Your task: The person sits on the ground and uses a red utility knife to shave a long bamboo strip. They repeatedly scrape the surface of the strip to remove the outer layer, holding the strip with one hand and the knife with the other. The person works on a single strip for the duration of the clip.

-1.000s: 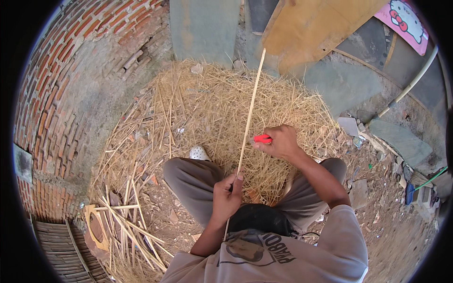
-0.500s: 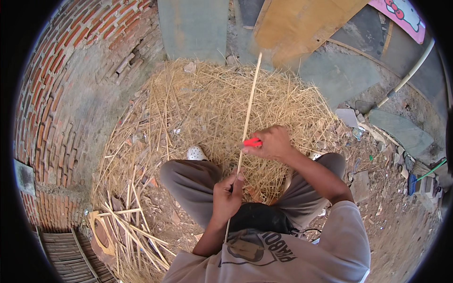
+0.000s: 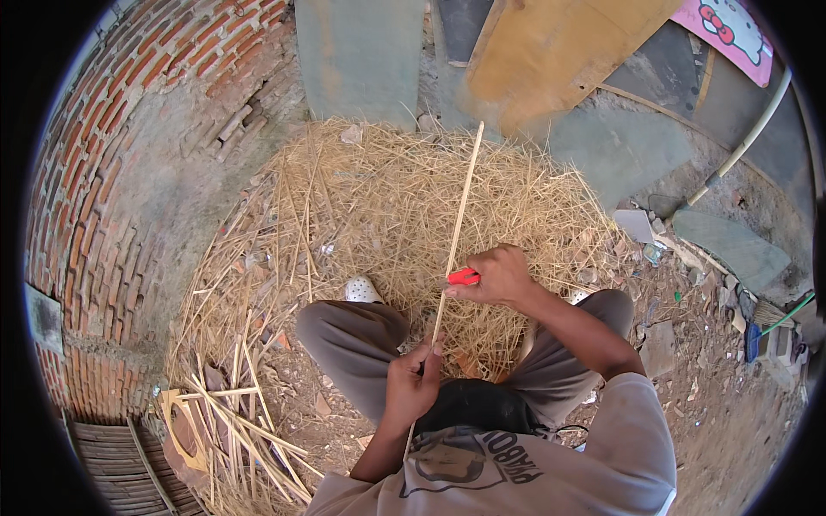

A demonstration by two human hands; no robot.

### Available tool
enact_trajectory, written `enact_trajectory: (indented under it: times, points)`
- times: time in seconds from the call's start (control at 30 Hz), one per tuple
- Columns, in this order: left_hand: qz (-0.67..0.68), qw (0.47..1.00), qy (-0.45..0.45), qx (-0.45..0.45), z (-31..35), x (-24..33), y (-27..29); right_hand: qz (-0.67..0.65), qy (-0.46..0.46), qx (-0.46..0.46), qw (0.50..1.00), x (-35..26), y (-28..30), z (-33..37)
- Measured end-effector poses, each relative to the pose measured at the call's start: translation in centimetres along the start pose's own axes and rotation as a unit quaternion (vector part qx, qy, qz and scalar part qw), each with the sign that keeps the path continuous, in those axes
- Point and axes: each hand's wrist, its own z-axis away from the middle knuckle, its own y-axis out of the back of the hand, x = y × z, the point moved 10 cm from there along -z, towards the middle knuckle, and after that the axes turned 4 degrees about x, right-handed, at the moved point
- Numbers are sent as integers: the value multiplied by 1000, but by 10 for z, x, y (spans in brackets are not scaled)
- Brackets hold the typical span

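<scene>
So the left hand (image 3: 411,385) has its grip wrapped tight around the lower end of a long thin bamboo strip (image 3: 456,232), which runs up and away over a big pile of straw-like shavings (image 3: 379,198). The right hand (image 3: 499,277) is pinching a red-handled knife (image 3: 463,277) right against the strip, partway up. Brick wall (image 3: 112,172) off to the left

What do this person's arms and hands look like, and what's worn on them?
Both forearms are bare, with no gloves, watch or rings that can be made out on the left hand or the right hand. A light grey short-sleeved shirt with a dark print on the chest covers the shoulders and upper arms, its sleeves ending near the elbows.
</scene>
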Motion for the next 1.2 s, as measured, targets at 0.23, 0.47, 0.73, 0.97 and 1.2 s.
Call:
enact_trajectory:
  times: [0.23,0.47,0.73,0.97,1.2]
  points:
    - [-109,992,-38,-43,19,15,0,56,-170,-14,984,94,-4,-11]
    - [-129,987,-39,-83,42,19,6,101,-259,-2,961,141,27,-16]
    - [-137,979,-33,-146,64,16,34,157,-376,89,909,218,67,-3]
    - [-118,988,38,-97,70,-10,62,-104,-458,94,878,256,45,20]
    - [230,941,193,-158,9,-21,-16,-601,-393,-21,696,75,-43,0]
